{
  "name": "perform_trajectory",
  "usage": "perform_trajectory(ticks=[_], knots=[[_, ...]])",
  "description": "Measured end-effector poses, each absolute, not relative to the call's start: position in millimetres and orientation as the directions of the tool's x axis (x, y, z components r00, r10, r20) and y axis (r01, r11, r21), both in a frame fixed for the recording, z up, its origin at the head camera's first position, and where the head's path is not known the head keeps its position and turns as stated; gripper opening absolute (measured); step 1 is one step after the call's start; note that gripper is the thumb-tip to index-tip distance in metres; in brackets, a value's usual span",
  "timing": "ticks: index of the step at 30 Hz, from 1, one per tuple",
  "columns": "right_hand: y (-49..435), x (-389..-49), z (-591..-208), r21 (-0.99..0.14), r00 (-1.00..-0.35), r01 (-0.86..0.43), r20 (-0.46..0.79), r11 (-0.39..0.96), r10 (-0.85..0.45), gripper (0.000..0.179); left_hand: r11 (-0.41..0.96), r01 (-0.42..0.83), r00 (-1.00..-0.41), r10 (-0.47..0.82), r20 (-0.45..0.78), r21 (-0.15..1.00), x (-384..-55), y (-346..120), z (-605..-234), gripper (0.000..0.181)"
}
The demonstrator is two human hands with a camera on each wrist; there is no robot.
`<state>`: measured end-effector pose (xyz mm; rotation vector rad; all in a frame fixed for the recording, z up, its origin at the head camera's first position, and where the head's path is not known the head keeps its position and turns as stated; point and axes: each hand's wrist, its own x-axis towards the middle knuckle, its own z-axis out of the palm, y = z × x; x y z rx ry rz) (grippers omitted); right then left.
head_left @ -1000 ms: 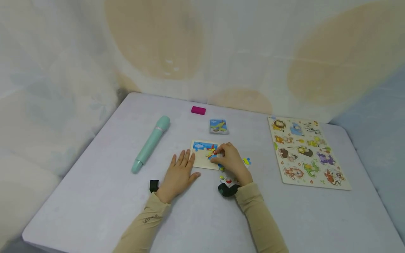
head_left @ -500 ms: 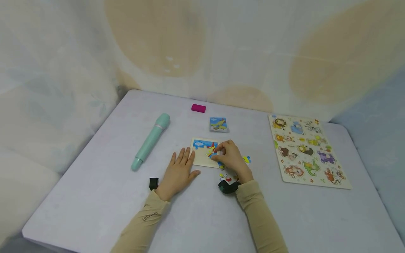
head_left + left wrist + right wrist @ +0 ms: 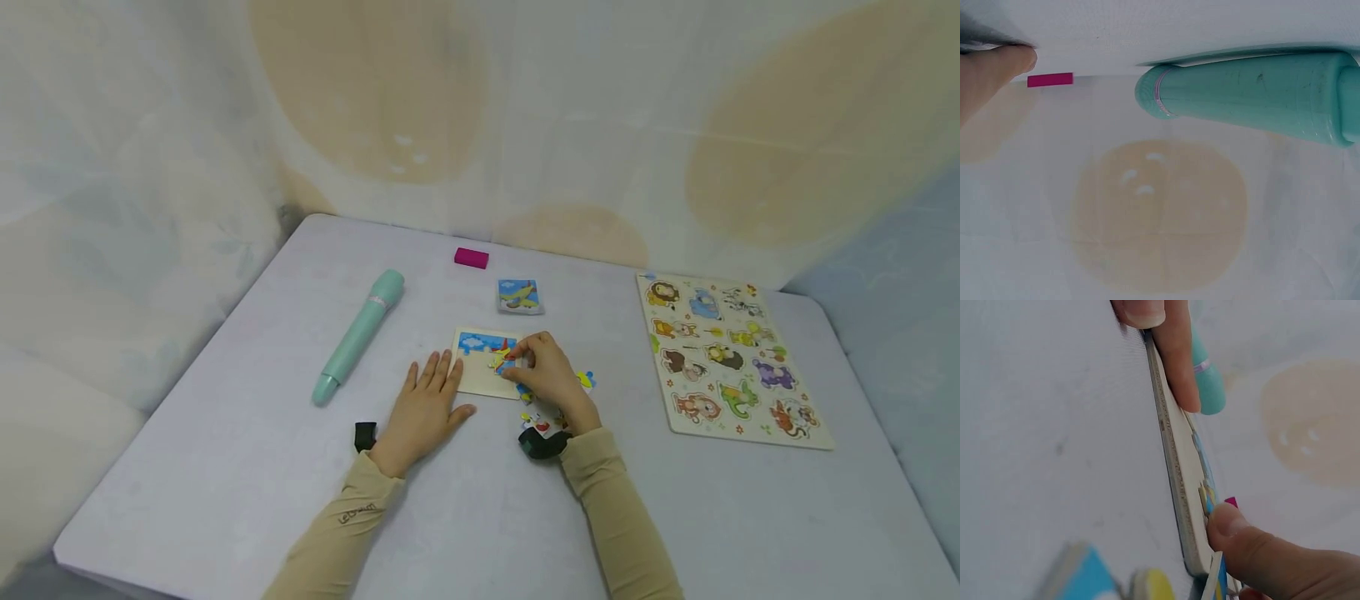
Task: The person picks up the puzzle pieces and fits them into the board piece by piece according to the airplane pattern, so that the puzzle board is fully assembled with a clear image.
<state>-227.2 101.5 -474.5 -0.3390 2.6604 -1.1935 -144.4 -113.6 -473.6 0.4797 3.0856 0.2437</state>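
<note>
A small wooden jigsaw board (image 3: 477,382) lies on the table, with blue sky pieces along its far side and bare wood nearer me. My left hand (image 3: 422,415) lies palm down with straight fingers, the fingertips on the board's left edge. At the board's right side, my right hand (image 3: 553,379) pinches a red, yellow and blue puzzle piece (image 3: 503,359) between thumb and fingers, down against the board. Its far part is hidden by the fingers. In the right wrist view the thumb (image 3: 1229,522) presses beside the pieces on the board (image 3: 1182,465).
Loose puzzle pieces (image 3: 586,380) lie right of and below the right hand. A mint-green microphone-shaped tube (image 3: 358,337) lies left. Behind are a wrapped airplane puzzle (image 3: 519,296) and a magenta block (image 3: 472,258). A large animal puzzle board (image 3: 723,392) lies at right.
The view has tilted slightly. Both hands stay in nearly the same place; the right fingers have shifted only slightly at the puzzle piece.
</note>
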Motion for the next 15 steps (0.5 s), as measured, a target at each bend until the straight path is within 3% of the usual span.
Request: perform_trajectory(ticks=[10, 15], knots=[[94, -224, -475, -0.736, -0.968, -0.166, -0.006, 0.657, -0.251, 0.022, 0.939, 0.31, -0.951, 0.308, 0.034, 0.15, -145, -115, -475, 0.072], [90, -226, -477, -0.705, -0.973, -0.178, 0.023, 0.686, -0.228, 0.03, 0.938, 0.307, -0.952, 0.306, 0.032, 0.159, -145, -114, -476, 0.073]])
